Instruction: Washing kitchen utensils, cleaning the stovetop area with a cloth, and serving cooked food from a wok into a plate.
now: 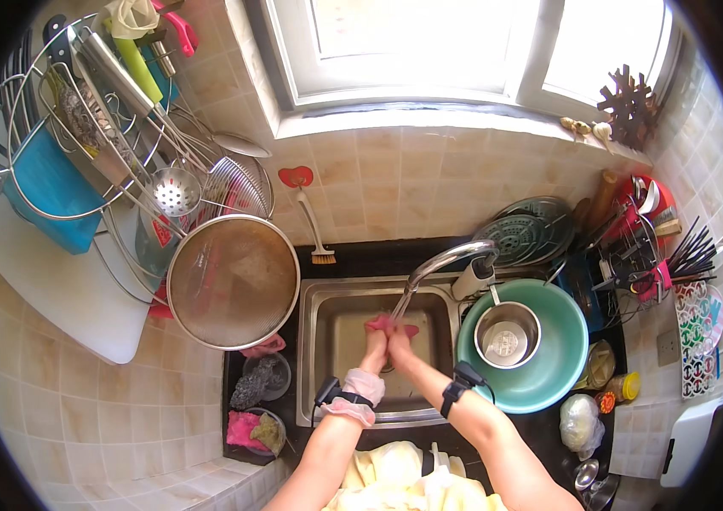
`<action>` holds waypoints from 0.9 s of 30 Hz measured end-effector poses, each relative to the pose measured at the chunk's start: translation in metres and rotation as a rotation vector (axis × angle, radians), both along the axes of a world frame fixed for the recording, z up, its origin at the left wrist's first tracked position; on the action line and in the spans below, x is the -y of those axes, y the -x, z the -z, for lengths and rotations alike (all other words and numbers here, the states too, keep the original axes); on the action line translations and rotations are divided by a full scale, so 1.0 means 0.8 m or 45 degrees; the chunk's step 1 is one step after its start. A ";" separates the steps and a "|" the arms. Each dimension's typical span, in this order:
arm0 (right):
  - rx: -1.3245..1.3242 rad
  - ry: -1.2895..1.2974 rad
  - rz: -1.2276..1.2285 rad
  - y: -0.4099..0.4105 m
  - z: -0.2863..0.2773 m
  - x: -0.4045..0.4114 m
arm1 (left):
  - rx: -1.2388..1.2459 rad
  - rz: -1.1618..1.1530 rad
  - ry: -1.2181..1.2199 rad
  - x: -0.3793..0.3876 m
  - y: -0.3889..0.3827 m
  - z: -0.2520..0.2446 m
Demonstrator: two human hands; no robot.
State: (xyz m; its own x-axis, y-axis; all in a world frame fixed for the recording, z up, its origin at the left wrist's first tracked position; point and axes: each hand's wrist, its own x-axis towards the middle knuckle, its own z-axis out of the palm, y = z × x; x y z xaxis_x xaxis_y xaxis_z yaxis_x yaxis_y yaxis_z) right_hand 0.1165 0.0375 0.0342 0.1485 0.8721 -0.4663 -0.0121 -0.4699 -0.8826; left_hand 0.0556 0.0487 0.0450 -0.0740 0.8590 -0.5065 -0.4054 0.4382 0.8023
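Observation:
A pink cloth (379, 322) is gripped between my left hand (376, 348) and my right hand (401, 350), which meet over the stainless steel sink (422, 377). Its ends stick out on both sides of my fingers. Water runs onto the cloth from the curved chrome faucet (444, 254) just above. Each forearm wears a black strap with a small device, and a pale pink sleeve cuff (364, 385) sits at my left wrist. The fingers themselves are small and partly blurred by the water.
Right of the sink, a green basin (559, 364) holds a small metal pot (482, 326). To the left hang a large round sieve (233, 281) and a rack of utensils. Steel wool (253, 383) and sponges (245, 429) sit in bowls at the left. A brush (316, 223) hangs behind.

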 end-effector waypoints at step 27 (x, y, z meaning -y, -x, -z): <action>-1.371 0.211 0.326 -0.082 -0.070 -0.044 | -0.838 0.467 -0.654 0.014 -0.004 0.011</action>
State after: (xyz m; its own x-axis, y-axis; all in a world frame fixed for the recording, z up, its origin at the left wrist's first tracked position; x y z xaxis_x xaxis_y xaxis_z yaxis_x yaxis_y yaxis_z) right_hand 0.1824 0.0731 0.0901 -0.2366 0.7887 -0.5674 -0.8452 -0.4551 -0.2801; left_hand 0.0589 0.0376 0.0358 0.1097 0.9939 -0.0072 0.2981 -0.0259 0.9542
